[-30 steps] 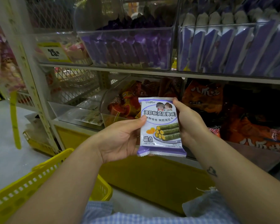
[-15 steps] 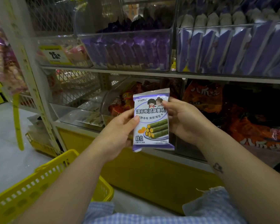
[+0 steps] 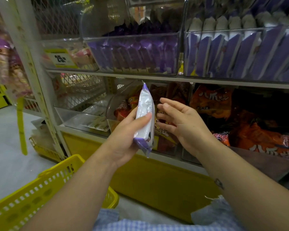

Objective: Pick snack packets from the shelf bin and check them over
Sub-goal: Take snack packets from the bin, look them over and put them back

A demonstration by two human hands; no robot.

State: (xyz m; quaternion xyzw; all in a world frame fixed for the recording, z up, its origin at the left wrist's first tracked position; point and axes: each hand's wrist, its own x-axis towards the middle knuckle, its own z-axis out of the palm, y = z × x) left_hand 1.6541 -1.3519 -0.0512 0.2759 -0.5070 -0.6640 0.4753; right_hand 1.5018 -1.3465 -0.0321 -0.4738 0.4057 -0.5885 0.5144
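From the head camera, the left hand (image 3: 128, 139) alone grips the snack packet (image 3: 144, 119), turned edge-on in front of the lower shelf bin (image 3: 112, 104). The right hand (image 3: 182, 124) hovers just beside it, fingers spread and holding nothing. That slick wrapper could slip from a one-handed pinch and drop beside the yellow basket (image 3: 45, 189).

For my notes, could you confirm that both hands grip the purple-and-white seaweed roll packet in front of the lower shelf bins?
Not quite: the head view shows only the left hand gripping the seaweed roll packet; the right hand is open beside it.
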